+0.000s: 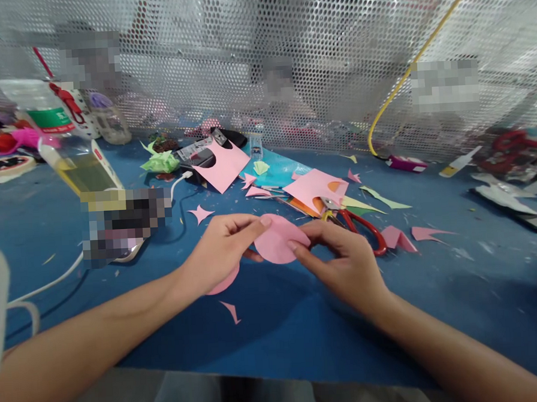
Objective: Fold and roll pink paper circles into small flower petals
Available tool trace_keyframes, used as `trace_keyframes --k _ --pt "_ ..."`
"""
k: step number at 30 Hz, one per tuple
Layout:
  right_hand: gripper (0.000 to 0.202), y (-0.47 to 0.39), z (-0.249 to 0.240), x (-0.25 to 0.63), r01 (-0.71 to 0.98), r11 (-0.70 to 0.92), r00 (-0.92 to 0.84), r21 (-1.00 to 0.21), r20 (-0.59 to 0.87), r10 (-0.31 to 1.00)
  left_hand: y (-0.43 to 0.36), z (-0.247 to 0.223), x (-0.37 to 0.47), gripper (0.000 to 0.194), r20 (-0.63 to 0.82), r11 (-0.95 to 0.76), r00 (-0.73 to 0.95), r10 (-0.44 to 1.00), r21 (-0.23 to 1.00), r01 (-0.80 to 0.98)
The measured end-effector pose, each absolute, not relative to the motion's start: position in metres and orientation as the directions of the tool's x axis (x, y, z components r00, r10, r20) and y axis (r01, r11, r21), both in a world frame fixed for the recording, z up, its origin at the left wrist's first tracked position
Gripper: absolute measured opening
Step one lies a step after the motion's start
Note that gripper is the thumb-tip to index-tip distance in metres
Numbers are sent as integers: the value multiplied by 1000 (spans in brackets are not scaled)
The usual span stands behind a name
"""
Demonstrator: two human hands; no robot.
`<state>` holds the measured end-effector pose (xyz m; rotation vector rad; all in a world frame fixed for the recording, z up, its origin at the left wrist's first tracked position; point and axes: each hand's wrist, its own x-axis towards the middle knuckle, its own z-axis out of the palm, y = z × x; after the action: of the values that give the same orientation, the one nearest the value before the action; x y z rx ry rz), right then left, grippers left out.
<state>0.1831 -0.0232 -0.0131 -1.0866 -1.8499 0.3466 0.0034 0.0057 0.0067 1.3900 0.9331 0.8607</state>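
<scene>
Left hand (223, 245) clamped on the left edge of the pink disc (278, 239), right hand (346, 260) pinching its right edge, the disc between them over the near middle of the blue table (302, 331)! Under the left hand, a second pink piece (227, 280), partly covered; just beyond the right hand, red-handled scissors (381, 238), crowded by pink scraps (400, 239); to the left, a phone (126, 232), a white cable (65, 276) and, farther back, a bottle (72, 157)

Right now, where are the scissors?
In the head view, the scissors lie right of centre, just beyond the right hand, between the pink cut-out sheet and the folded pink scrap.
</scene>
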Motion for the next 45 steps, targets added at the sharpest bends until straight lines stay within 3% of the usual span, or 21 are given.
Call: trace_keyframes --k 6,10,13,21,24,29,33,36,45 --pt "25 -27 -11 181 588 704 -310 -398 694 650 7 5 4 24 25 -28 294 956 1000 6" --pt "18 -27 -12 179 632 711 -364 -308 692 623 2 2 4 14 189 -230 273 943 965 127" --pt "13 -27 -12 178 610 728 -381 -313 689 616 -3 2 4 10 279 -381 339 898 880 285" --pt "11 -29 -11 180 627 684 -342 -372 658 671 -9 -6 1 37 412 -682 564 715 587 436" --pt "15 -29 -11 182 631 684 -355 -367 647 675 -9 -7 0 41 383 -676 579 720 577 459" --pt "16 -30 -12 181 618 692 -363 -373 646 672 -8 -2 -1 38 301 -601 577 759 666 442" --pt "27 -31 -15 178 595 565 -167 -572 599 783 -8 1 0 33 254 -553 577 776 714 430" --pt "21 -31 -14 178 558 511 -140 -654 532 835 -8 2 0 27 227 -518 568 791 742 425" --pt "19 -31 -9 180 635 541 -177 -551 579 796 -8 3 2 27 165 -420 523 836 806 417"
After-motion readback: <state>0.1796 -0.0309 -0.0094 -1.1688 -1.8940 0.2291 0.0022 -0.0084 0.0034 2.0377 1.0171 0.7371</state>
